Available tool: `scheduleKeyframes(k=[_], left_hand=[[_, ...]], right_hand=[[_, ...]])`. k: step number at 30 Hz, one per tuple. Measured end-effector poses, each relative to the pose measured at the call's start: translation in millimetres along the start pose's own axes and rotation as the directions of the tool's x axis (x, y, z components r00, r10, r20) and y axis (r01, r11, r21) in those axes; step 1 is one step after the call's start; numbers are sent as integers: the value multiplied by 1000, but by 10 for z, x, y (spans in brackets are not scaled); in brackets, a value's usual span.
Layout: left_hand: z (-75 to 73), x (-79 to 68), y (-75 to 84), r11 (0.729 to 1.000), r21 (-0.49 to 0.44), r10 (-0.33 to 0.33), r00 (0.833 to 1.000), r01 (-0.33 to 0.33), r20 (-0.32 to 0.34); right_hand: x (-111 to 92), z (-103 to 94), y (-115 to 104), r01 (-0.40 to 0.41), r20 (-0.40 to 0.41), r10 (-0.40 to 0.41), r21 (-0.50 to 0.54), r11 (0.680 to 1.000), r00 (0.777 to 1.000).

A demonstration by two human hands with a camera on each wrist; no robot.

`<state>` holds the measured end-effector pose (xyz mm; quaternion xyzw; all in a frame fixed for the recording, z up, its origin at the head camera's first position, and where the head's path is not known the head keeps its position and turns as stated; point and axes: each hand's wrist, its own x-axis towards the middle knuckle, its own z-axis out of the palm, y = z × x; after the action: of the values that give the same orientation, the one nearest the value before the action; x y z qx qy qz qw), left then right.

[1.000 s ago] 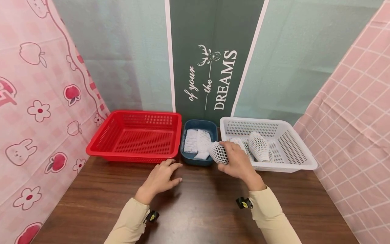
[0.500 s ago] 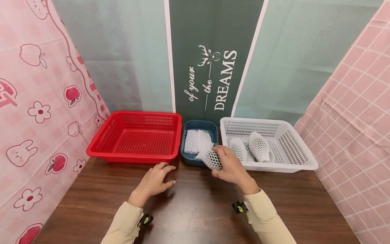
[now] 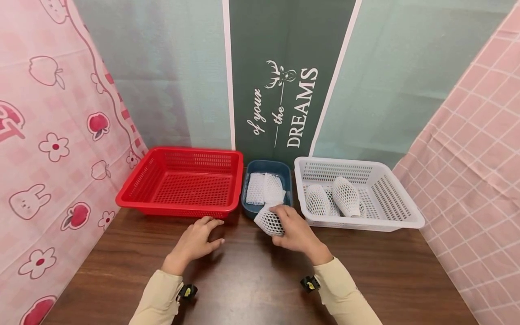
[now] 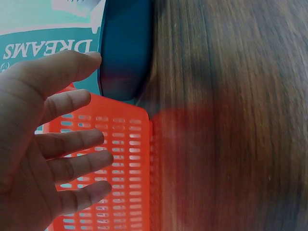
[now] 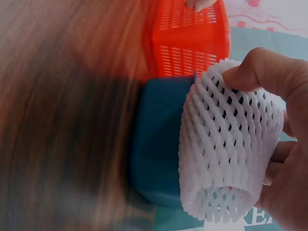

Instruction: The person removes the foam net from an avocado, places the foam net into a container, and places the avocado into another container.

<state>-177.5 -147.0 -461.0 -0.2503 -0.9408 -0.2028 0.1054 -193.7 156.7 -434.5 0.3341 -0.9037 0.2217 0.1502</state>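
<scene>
My right hand (image 3: 294, 230) grips a white foam fruit net (image 5: 228, 139), thumb on one side and fingers on the other. One end of this net gapes in the right wrist view; whether anything sits inside I cannot tell. It hangs over the front edge of the small blue bin (image 3: 268, 166), where more flat white foam nets (image 3: 255, 188) lie. My left hand (image 3: 194, 241) hovers before the red basket (image 3: 178, 211), fingers spread and touching nothing. Rounded, bulging foam nets (image 3: 345, 196) lie in the white basket (image 3: 390, 221) on the right.
All three containers stand in a row at the back of the brown wooden table (image 3: 243, 289). A green curtain (image 3: 174, 81) hangs right behind them. Pink patterned cloths (image 3: 53, 180) close off both sides.
From beside the white basket, my right hand has carried the foam net left and nearer, to the front of the blue bin. My left hand has drawn back slightly to the left.
</scene>
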Motion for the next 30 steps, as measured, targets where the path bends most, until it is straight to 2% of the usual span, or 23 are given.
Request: scheduleKeyframes(k=[9,20,26,30], left_hand=[[-14,-81,-88,1000,10,-13,1000,13,-3],[-12,-164,-195,998,-1,-66,998,67,23],[2,-211,-269,995,3,-100,994,100,34],[3,-228,-285,995,-1,-95,995,95,28]], right_hand=[[8,159,-59,13,66,-13,-2,1000,998],[6,290,-113,17,137,-19,16,1000,990],[-10,372,-117,9,210,-15,32,999,978],[-20,403,-105,4,224,-13,38,999,975]])
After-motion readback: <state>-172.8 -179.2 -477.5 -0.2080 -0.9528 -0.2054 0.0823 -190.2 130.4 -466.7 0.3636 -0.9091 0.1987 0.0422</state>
